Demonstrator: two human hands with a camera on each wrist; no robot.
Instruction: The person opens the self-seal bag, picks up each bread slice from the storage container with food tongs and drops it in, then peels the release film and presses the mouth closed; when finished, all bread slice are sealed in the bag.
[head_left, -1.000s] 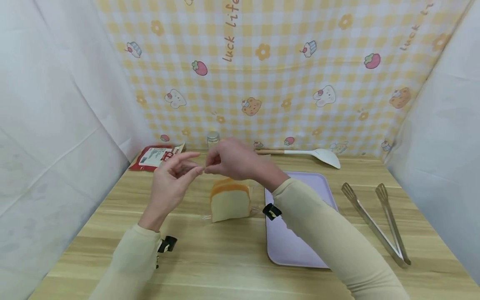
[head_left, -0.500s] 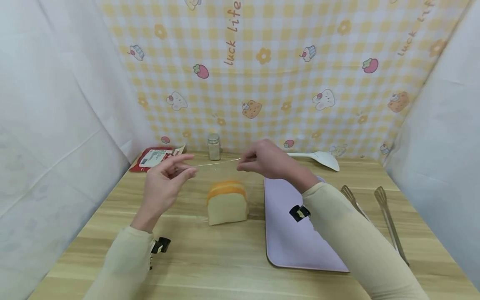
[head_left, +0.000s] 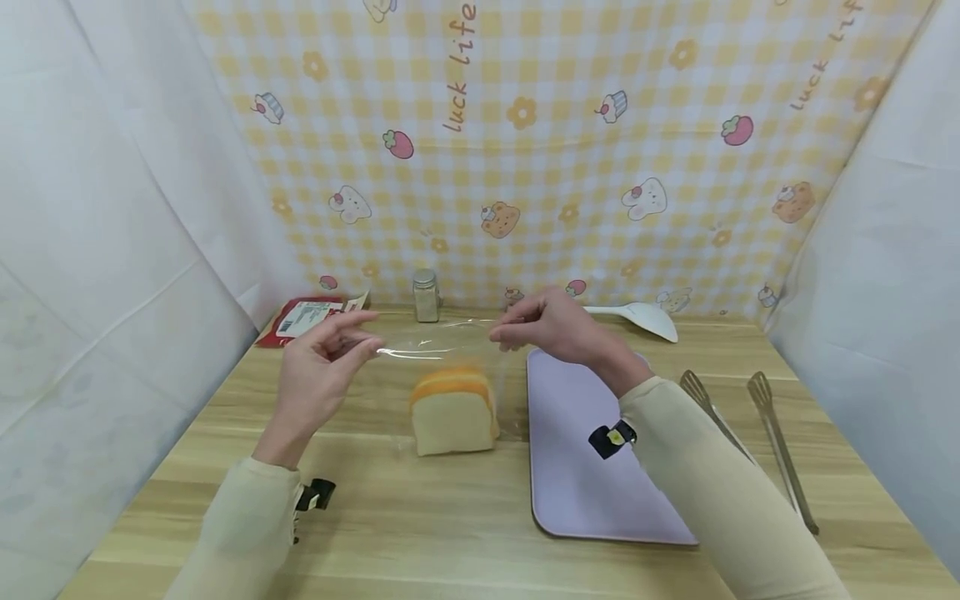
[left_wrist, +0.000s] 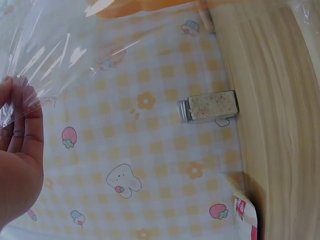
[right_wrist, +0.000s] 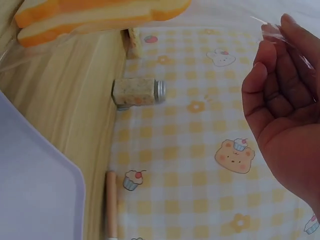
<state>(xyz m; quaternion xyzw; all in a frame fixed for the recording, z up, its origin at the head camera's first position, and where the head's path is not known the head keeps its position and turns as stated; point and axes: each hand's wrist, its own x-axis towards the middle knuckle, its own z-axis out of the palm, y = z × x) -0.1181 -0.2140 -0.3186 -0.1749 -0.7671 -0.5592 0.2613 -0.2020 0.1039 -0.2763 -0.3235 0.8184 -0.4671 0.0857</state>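
Note:
A clear plastic bag point(head_left: 431, 343) hangs between my two hands with its mouth spread apart. Sliced bread point(head_left: 453, 422) with an orange crust stands inside it, low over the wooden table. My left hand point(head_left: 315, 379) pinches the left corner of the mouth between thumb and fingers; the left wrist view has the glossy film point(left_wrist: 60, 55) at those fingertips. On the other side my right hand point(head_left: 558, 335) pinches the right corner. From the right wrist, at least two bread slices point(right_wrist: 100, 22) are visible through the film, and the right fingers are curled.
Right of the bread lies a lilac tray point(head_left: 577, 467), partly under my right forearm. Metal tongs point(head_left: 780, 450) rest farther right. Along the back are a red packet point(head_left: 300, 321), a seasoning jar point(head_left: 426, 296) and a white spatula point(head_left: 648, 321); its wooden handle point(right_wrist: 111, 200) shows from the right wrist.
My right hand has moved right, away from the left hand, which shifted slightly left. The bag's top edge stretched into a line between them, then its mouth opened.

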